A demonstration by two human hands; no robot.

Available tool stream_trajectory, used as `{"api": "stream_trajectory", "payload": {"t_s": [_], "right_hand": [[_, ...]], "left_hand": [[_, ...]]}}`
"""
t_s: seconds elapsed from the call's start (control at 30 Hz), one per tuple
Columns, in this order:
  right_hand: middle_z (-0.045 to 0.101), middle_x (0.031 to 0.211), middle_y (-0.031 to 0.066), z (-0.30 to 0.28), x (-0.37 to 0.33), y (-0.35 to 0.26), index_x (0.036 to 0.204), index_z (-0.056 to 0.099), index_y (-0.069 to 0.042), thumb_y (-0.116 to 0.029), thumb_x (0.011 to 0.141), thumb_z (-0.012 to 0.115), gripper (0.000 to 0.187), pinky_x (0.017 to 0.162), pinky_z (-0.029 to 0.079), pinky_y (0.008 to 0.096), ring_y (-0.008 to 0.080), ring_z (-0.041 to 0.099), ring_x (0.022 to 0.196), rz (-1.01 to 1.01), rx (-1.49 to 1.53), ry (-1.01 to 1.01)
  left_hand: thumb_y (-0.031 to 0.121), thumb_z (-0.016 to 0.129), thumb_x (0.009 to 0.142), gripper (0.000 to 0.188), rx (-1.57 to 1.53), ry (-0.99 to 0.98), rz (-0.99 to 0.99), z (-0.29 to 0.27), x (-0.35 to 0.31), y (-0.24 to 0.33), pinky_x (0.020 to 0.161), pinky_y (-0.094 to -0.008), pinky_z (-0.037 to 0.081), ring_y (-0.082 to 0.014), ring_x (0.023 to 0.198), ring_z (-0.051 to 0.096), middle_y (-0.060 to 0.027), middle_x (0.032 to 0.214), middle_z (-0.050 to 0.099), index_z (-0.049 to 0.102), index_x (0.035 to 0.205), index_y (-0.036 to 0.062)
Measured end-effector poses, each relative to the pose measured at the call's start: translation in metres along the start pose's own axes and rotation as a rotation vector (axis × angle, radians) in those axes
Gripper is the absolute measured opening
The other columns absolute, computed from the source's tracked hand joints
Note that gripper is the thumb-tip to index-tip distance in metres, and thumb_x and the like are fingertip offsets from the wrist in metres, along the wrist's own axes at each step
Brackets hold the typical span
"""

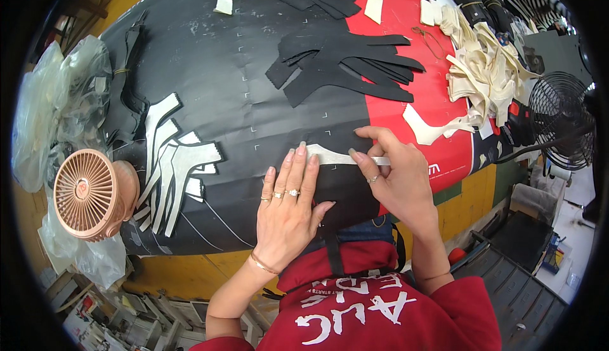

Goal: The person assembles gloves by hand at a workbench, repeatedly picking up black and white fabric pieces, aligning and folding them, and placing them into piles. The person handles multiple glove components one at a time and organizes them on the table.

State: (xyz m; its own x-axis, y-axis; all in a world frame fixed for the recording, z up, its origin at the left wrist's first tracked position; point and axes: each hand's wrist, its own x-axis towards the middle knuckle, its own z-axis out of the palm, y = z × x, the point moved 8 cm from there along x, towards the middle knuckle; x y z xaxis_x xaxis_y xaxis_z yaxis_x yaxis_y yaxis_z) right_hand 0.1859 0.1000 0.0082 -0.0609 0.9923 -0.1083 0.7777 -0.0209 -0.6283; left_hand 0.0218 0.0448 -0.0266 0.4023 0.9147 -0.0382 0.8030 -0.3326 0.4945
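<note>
A slim, pale cut piece of fabric (335,158) lies on the black part of the table cover, between my hands. My left hand (285,205) rests flat, fingers stretched out, with the fingertips at the broad left end of the piece. My right hand (396,170) has its thumb on the narrow right end and its other fingers curled; its index finger sticks out above. Part of that end is hidden by the hand. To the left, several similar white pieces (179,164) with black undersides lie in an overlapping fan. Another cream piece (426,129) lies right of my right hand.
Black cut pieces (346,65) are spread beyond my hands. A heap of cream fabric pieces (485,75) lies at the right, near a black fan (559,121). A small pink fan (89,194) and clear plastic bags (70,97) stand at the left edge.
</note>
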Motion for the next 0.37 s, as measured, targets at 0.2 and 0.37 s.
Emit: {"api": "stream_trajectory", "payload": {"t_s": [0.2, 0.37], "right_hand": [[0.061, 0.066, 0.0048, 0.005, 0.001, 0.016, 0.119, 0.061, -0.002, -0.010, 0.089, 0.075, 0.034, 0.055, 0.043, 0.0286, 0.0132, 0.058, 0.057, 0.005, 0.180, -0.053], [0.062, 0.068, 0.0047, 0.004, -0.002, 0.020, 0.121, 0.060, -0.003, -0.012, 0.089, 0.076, 0.037, 0.057, 0.045, 0.0293, 0.0140, 0.060, 0.060, -0.014, 0.137, -0.037]], "left_hand": [[0.055, 0.061, 0.092, 0.085, 0.113, 0.025, -0.040, 0.006, 0.005, 0.007, 0.120, -0.0523, 0.022, -0.0362, 0.147, 0.033, -0.0185, 0.160, 0.033, 0.034, 0.157, 0.0066], [0.059, 0.060, 0.092, 0.086, 0.112, 0.020, -0.069, 0.009, 0.004, 0.006, 0.120, -0.0528, 0.020, -0.0364, 0.148, 0.030, -0.0178, 0.161, 0.030, 0.033, 0.158, 0.0107]]}}
